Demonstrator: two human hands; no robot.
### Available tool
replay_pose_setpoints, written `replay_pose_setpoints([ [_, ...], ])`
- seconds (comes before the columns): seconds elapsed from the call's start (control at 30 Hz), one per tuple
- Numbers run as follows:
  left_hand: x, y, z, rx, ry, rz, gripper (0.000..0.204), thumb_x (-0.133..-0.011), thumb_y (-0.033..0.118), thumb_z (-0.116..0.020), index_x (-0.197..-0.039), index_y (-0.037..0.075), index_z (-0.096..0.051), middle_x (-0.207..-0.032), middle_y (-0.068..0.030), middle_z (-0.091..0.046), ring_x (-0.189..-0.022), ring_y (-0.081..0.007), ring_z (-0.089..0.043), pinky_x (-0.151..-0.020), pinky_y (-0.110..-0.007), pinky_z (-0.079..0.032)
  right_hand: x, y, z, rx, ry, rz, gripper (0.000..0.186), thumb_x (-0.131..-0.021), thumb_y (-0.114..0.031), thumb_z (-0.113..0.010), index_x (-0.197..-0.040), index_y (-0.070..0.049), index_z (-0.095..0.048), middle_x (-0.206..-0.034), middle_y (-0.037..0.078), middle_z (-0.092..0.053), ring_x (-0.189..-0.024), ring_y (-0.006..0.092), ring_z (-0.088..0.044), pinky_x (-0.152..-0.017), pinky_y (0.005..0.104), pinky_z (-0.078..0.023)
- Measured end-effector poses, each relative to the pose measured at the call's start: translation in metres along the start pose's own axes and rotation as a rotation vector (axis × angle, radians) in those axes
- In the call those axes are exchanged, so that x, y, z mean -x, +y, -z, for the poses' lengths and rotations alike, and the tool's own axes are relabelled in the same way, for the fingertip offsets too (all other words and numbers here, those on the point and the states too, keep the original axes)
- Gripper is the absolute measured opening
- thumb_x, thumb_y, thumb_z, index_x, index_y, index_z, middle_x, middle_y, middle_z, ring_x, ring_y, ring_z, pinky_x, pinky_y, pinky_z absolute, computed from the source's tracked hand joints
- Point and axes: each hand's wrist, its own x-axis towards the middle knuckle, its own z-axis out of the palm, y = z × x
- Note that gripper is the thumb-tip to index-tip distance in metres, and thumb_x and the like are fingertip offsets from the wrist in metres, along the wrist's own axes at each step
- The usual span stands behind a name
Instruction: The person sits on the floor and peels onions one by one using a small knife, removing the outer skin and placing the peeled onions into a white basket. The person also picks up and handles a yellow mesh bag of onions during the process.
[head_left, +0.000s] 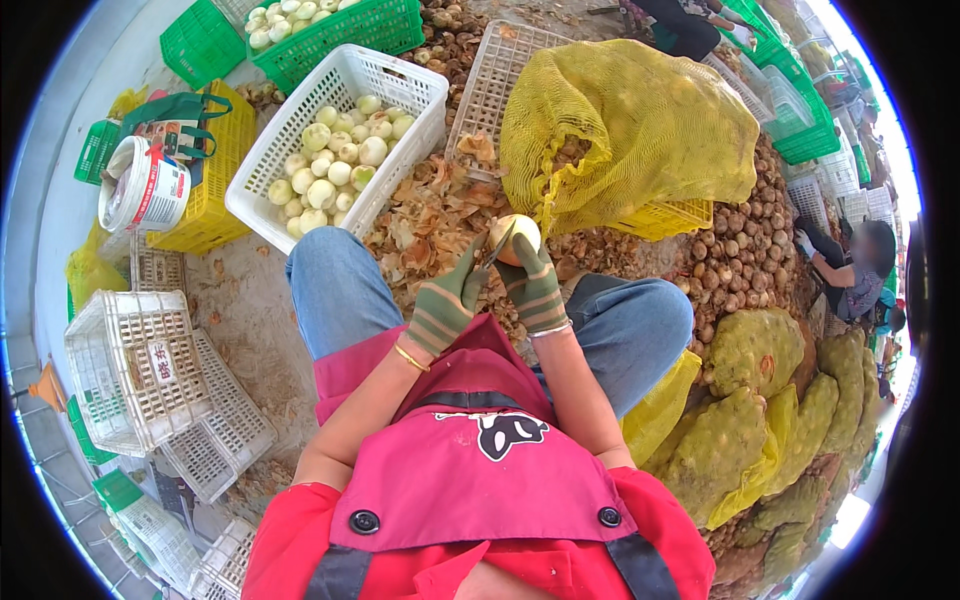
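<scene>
In front of my knees, my right hand (533,288), in a green-and-tan striped glove, closes on a pale, partly peeled onion (522,232). My left hand (448,305), gloved alike, grips a small knife (497,245) whose blade lies against the onion's left side. The knife's handle is mostly hidden by my fingers. Below both hands lies a heap of loose brown onion skins (425,215). Ahead and to the left, a white plastic crate (425,85) holds many peeled onions (335,160).
A yellow mesh sack (640,130) leans over a yellow crate (665,218) ahead right. Unpeeled onions (740,255) spread beyond it, with full sacks (720,450) nearer. Stacked white crates (140,370) and a white bucket (148,185) stand left. Co-workers (850,265) sit at far right.
</scene>
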Motion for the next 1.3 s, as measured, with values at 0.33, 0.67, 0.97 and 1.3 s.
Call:
replay_pose_setpoints([
  [0.33,-0.018,-0.027,0.000,-0.021,0.041,-0.160,0.038,-0.100,0.028,-0.052,-0.127,0.003,-0.057,-0.069,-0.0170,-0.063,-0.057,-0.0308,-0.062,-0.050,-0.040,-0.046,0.001,-0.001,-0.003,-0.039,-0.112,-0.176,0.054,-0.088,-0.032,-0.068,-0.130,0.000,-0.051,-0.114,0.011,-0.063,-0.104,0.0220,-0.062,-0.095,0.0371,-0.049],
  [0.67,-0.025,-0.099,0.005,0.249,-0.052,0.415,0.042,-0.100,0.035,-0.052,-0.135,0.012,-0.055,-0.060,0.0009,-0.050,-0.048,-0.0096,-0.043,-0.044,-0.028,-0.035,0.005,-0.023,-0.008,0.427,-0.152,-0.008,0.071,-0.077,-0.032,-0.076,-0.132,0.003,-0.048,-0.113,0.011,-0.063,-0.103,0.0206,-0.063,-0.087,0.0312,-0.052],
  [0.97,-0.028,0.021,0.052,-0.178,-0.172,-0.087,0.047,-0.100,0.032,-0.053,-0.143,0.016,-0.049,-0.065,-0.0151,-0.061,-0.056,-0.0337,-0.061,-0.055,-0.036,-0.048,0.003,-0.018,0.005,0.526,-0.156,-0.061,0.059,-0.080,-0.025,-0.073,-0.127,0.004,-0.052,-0.113,0.009,-0.062,-0.098,0.0169,-0.061,-0.084,0.0297,-0.051],
  [1.3,-0.033,0.007,0.032,0.001,-0.074,-0.030,0.034,-0.101,0.035,-0.049,-0.127,0.018,-0.064,-0.076,-0.0166,-0.067,-0.065,-0.0327,-0.065,-0.057,-0.040,-0.050,0.012,0.003,-0.005,0.055,-0.040,-0.191,0.068,-0.076,-0.021,-0.078,-0.134,0.000,-0.050,-0.111,0.010,-0.063,-0.102,0.0198,-0.063,-0.087,0.0322,-0.056],
])
